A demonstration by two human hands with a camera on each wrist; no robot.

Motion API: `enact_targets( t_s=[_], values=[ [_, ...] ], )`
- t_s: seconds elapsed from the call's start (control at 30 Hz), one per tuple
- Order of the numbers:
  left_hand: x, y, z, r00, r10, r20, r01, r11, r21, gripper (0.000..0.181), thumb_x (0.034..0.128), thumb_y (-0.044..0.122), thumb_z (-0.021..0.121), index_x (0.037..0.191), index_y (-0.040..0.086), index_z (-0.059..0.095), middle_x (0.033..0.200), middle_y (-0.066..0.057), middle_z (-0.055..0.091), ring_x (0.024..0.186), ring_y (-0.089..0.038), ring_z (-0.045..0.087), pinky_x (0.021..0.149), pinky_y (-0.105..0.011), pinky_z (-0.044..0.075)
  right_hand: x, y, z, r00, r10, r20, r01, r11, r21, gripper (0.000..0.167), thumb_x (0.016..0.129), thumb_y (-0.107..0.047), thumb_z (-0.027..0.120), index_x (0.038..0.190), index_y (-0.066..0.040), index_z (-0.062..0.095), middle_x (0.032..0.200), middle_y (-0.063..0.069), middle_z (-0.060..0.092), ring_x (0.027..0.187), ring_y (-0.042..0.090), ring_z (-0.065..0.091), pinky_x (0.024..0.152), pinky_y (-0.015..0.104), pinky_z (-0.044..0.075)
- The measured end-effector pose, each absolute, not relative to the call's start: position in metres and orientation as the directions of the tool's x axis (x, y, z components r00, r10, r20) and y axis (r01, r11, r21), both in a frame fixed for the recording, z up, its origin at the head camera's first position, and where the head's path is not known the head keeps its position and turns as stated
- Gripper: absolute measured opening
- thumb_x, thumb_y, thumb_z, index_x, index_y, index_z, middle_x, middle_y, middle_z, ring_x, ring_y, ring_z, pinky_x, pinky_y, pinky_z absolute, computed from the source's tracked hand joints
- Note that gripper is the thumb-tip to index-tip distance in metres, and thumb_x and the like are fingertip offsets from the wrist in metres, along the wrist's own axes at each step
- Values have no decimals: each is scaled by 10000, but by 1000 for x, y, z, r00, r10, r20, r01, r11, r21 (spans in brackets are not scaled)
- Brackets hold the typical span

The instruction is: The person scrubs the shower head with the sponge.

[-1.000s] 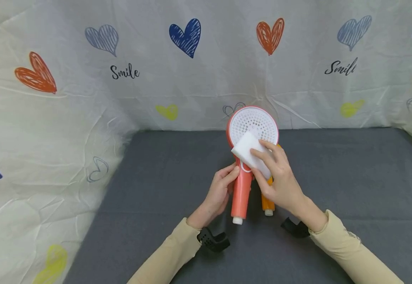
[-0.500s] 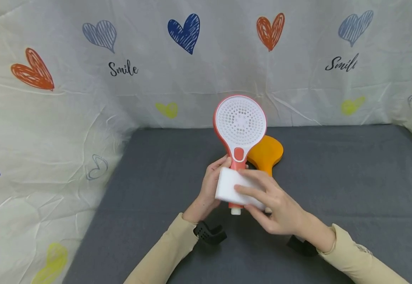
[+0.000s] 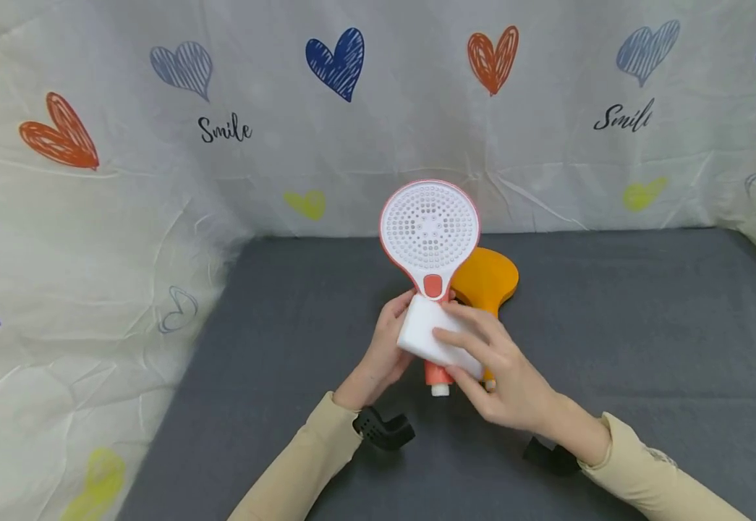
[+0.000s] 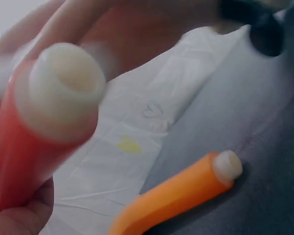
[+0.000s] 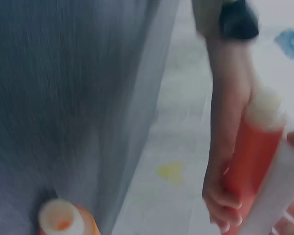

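A coral-red shower head with a white perforated face stands raised above the table, its handle gripped by my left hand. My right hand pinches a white sponge against the front of that handle, just under the red button. In the left wrist view, the handle's white threaded end points at the camera. The right wrist view is blurred; there the sponge lies along the red handle, with left-hand fingers curled round the other side.
Behind the red one, an orange shower head lies on the dark grey tablecloth. A pale curtain printed with hearts rises at the back and left. Black straps sit at both wrists.
From the shower head's face, the sponge has moved down onto the handle. The red shower head has shifted left and more upright, uncovering more of the orange one.
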State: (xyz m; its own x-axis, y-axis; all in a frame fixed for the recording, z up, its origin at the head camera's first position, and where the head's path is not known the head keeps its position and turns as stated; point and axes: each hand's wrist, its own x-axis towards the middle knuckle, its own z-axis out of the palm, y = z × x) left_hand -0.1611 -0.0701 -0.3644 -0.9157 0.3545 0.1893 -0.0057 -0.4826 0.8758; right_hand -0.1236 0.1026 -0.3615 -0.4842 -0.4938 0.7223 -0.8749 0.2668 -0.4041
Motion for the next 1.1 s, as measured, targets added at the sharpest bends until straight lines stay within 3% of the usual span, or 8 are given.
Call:
enact_targets(
  t_s=[0.13, 0.27, 0.37, 0.53, 0.67, 0.8, 0.93, 1.1],
  values=[
    [-162, -74, -358, -904, 388, 178, -78, -559, 826, 394, 1002, 132, 284, 1330, -79, 337, 1098, -63, 567, 868, -153, 596, 808, -261, 499, -112, 103, -366, -430, -531, 730, -896, 152, -417, 318, 925, -236, 556, 1180, -50, 590, 1321, 220, 418, 1180, 329, 389, 986, 280, 365],
    [-161, -72, -359, -928, 350, 130, -90, -547, 832, 361, 999, 135, 313, 1307, -52, 338, 1065, -46, 555, 808, -127, 586, 764, -228, 500, -119, 101, -372, -414, -511, 753, -903, 124, -412, 311, 922, -237, 560, 1160, -40, 595, 1299, 240, 425, 1167, 349, 402, 980, 279, 385],
    [-161, -69, -363, -944, 313, 101, -83, -524, 848, 363, 991, 92, 335, 1320, -60, 323, 1077, -16, 532, 876, -101, 559, 785, -201, 477, -133, 101, -374, -435, -461, 773, -897, 141, -419, 313, 909, -221, 586, 1155, -27, 600, 1293, 244, 426, 1166, 357, 414, 978, 271, 399],
    [-162, -63, -367, -946, 296, 131, -44, -519, 854, 378, 985, -6, 333, 1352, -96, 313, 1165, -29, 476, 1018, -112, 506, 886, -226, 423, -158, 101, -370, -498, -315, 808, -866, 214, -451, 386, 758, 21, 706, 1131, 12, 606, 1306, 245, 421, 1175, 365, 415, 976, 265, 382],
    [-162, -63, -366, -950, 258, 174, 23, -500, 866, 370, 959, -47, 388, 1320, -128, 371, 1132, -55, 522, 988, -126, 537, 859, -234, 448, -160, 100, -369, -514, -275, 812, -856, 214, -470, 492, 654, 118, 742, 1117, 25, 603, 1300, 255, 418, 1165, 376, 412, 956, 258, 376],
    [-162, -68, -363, -947, 241, 212, 65, -503, 862, 372, 947, -38, 409, 1303, -145, 389, 1099, -58, 585, 930, -133, 581, 812, -235, 492, -142, 101, -372, -502, -399, 768, -860, 138, -491, 434, 737, -2, 748, 1145, -10, 600, 1302, 235, 418, 1176, 352, 412, 985, 267, 388],
    [-163, -74, -362, -932, 278, 234, 63, -511, 857, 371, 984, 61, 418, 1311, -112, 390, 1059, -69, 624, 872, -159, 614, 799, -264, 515, -125, 104, -376, -441, -514, 735, -875, 63, -481, 358, 857, -173, 671, 1182, -48, 587, 1316, 227, 404, 1189, 330, 400, 987, 281, 395],
    [-163, -73, -361, -927, 309, 211, 27, -508, 861, 373, 995, 80, 398, 1309, -122, 385, 1039, -55, 627, 879, -157, 615, 801, -267, 513, -135, 105, -378, -357, -506, 785, -918, 33, -395, 322, 897, -206, 614, 1157, -18, 590, 1274, 278, 409, 1165, 353, 404, 977, 262, 401]
  ],
)
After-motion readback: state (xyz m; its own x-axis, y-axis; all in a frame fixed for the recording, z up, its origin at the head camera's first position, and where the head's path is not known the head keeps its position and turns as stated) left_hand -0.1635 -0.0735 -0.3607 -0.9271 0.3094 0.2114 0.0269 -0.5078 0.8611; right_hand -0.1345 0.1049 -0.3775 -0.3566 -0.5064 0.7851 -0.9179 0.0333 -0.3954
